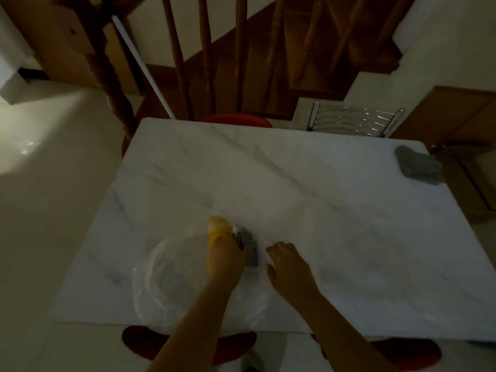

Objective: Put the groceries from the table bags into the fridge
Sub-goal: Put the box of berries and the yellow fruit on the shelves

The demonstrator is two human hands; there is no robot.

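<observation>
A clear plastic bag [161, 275] lies crumpled on the near left part of the white marble table [268, 178]. My left hand [224, 257] grips a yellow grocery item [218, 226] together with a dark grey packet [249, 245] just above the bag's mouth. Just to the right of the packet, my right hand [288, 264] hovers over the tabletop with relaxed, spread fingers and holds nothing. The fridge is out of view.
A grey cloth [418, 165] lies at the table's far right corner. Red stools [239, 120] stand at the far edge and under the near edge. A metal chair back [354, 120] and a wooden stair railing [206, 57] rise behind the table.
</observation>
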